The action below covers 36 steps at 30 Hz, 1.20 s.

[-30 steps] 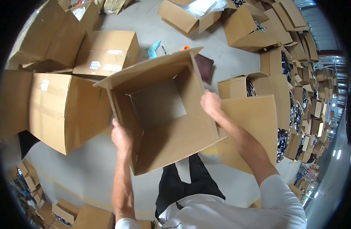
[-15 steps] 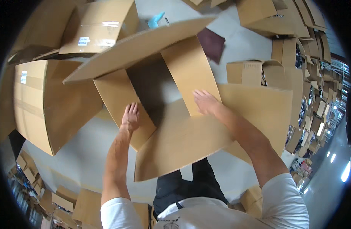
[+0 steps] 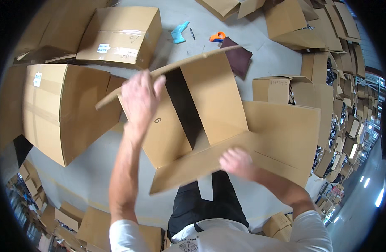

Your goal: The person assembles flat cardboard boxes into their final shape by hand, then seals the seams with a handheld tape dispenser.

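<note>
A large open cardboard box (image 3: 220, 101) stands before me, its two side flaps folded inward with a dark gap between them. My left hand (image 3: 139, 98) is at the left part of the far flap (image 3: 176, 62), fingers bent over its edge and thumb apart, slightly blurred. That flap stands tilted up, nearly edge-on. My right hand (image 3: 238, 164) lies at the outer edge of the near flap (image 3: 188, 164), its fingers curled against the cardboard. The near flap slants upward toward the box. What the box holds is hidden by the flaps and shadow.
Taped cartons (image 3: 117, 38) stand far left, with another closed carton (image 3: 44, 109) nearer. On the floor beyond lie a light-blue tool (image 3: 180, 32), a pen (image 3: 192, 34), an orange tape dispenser (image 3: 218, 37) and a maroon sheet (image 3: 239, 59). A cardboard panel (image 3: 285, 134) adjoins the right; stacked boxes line that side.
My left hand has moved from the left side flap up to the far flap. My right hand has come down to the near flap. Both side flaps lie further inward, narrowing the gap.
</note>
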Motion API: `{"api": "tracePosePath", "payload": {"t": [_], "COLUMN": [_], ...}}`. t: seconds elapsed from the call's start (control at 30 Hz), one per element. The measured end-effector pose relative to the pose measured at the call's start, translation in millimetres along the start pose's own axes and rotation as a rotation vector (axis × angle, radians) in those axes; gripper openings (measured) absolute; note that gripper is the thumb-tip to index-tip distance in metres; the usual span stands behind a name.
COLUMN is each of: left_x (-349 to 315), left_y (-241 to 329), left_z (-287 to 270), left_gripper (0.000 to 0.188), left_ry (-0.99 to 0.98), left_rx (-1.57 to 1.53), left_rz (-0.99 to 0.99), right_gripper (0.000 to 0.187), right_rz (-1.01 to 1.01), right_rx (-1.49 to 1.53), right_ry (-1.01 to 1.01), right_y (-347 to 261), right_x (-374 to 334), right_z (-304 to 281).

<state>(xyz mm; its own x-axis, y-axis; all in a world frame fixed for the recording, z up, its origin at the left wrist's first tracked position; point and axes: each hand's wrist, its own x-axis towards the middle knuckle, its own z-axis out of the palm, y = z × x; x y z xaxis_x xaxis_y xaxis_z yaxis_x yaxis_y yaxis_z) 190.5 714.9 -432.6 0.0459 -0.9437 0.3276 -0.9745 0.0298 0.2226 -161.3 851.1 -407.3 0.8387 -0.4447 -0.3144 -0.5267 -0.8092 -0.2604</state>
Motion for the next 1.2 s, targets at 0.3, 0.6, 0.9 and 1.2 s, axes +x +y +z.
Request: {"api": "tracePosePath", "payload": {"t": [0.3, 0.6, 0.9, 1.2], "left_x": [-175, -219, -233, -226], "left_y": [-18, -82, -43, -34], "left_z": [71, 102, 80, 123], "left_gripper": [0.064, 0.071, 0.072, 0.063], "left_ry": [-0.414, -0.022, 0.086, 0.216], "left_rx": [0.194, -0.404, -0.463, 0.247], "left_rz": [-0.264, -1.26, -1.5, -1.694], "right_gripper": [0.044, 0.058, 0.067, 0.056], "right_rz": [0.188, 1.144, 0.864, 0.699], "right_rx": [0.136, 0.559, 0.499, 0.675], "right_ry": [0.343, 0.538, 0.199, 0.23], "right_y": [27, 215, 231, 238], "right_x": [123, 153, 263, 291], "right_z": [90, 86, 5, 24]}}
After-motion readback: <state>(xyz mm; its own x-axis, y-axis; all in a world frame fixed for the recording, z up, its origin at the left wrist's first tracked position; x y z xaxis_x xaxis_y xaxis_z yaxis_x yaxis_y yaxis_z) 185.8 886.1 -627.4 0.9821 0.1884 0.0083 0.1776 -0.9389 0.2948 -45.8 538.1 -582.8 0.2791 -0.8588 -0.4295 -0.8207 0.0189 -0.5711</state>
